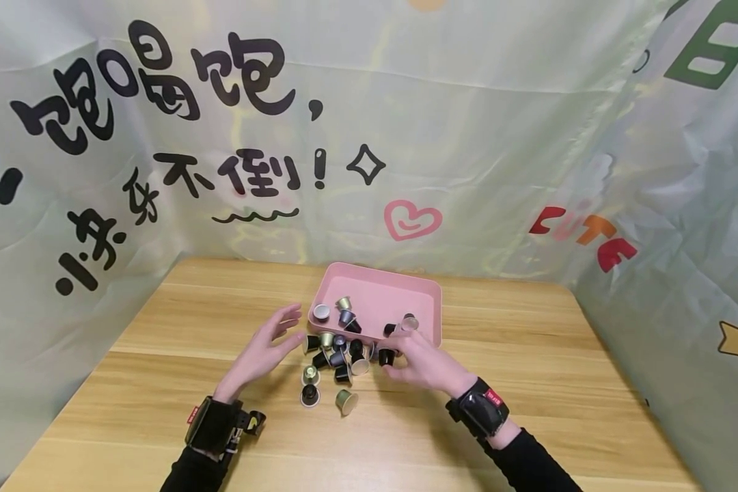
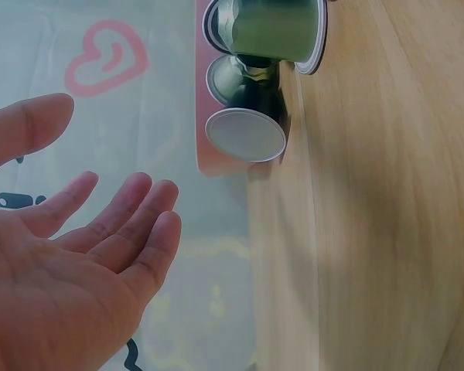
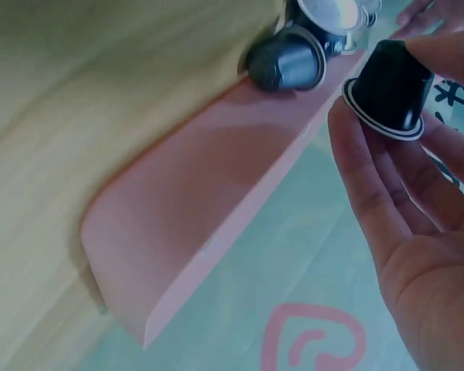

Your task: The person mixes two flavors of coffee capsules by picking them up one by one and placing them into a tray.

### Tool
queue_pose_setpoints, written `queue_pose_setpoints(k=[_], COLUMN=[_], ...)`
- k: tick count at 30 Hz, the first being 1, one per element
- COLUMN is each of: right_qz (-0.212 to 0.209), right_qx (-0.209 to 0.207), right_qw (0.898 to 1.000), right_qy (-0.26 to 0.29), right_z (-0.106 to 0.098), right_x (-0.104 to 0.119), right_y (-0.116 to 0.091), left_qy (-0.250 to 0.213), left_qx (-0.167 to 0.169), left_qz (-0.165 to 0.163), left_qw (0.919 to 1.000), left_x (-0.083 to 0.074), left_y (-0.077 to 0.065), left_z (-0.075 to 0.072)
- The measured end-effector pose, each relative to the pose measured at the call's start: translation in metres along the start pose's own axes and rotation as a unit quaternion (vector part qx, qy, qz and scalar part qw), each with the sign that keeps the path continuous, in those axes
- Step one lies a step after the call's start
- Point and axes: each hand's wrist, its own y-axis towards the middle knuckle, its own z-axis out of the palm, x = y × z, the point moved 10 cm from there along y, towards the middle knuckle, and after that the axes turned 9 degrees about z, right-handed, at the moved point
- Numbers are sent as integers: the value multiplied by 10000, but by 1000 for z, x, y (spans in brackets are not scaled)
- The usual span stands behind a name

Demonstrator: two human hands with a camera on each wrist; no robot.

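Note:
Between the thumb and fingers of my right hand [image 1: 427, 362] is a black coffee capsule [image 3: 390, 85], pinched just in front of the pink tray [image 1: 400, 294]. My left hand [image 1: 267, 352] hovers left of the capsule pile, palm turned inward, fingers loosely spread and holding nothing. The pile of black, purple and green capsules lies against the tray's front side. Nearer to me on the table, a green capsule [image 1: 346, 402] lies tipped over and a black capsule [image 1: 310, 394] stands on its rim. Inside the tray are several capsules, partly hidden at the right by my right hand.
The wooden table [image 1: 504, 424] carries the tray near its back edge. A printed cloth [image 1: 492, 150] hangs behind and along the sides. On each wrist is a black strap-on device [image 1: 481, 408].

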Motion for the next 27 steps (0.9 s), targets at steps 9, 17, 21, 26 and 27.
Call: queue_pose_setpoints(k=[9,17,21,26,27], right_qz=[-257,-179,-90,193,247], right_qx=[-227,-298,-409,-320,-272], right_qw=[9994,9994,9991,9990,9990], right_qy=[-11,92,-15,-253,-242], right_z=[-17,-30,-37,-40,-41], right_x=[-2,-7,-9,-13,-14], right_y=[14,29,38,52,55], left_qy=[12,16,-14,-54,-61], left_qx=[0,6,10,7,-1], left_qz=[26,23,20,-33,-42], left_qw=[10000,10000,10000,10000,10000], left_x=[0,0,-1,-2,-2], left_y=[0,0,0,0,0], left_z=[0,0,0,-1,-2])
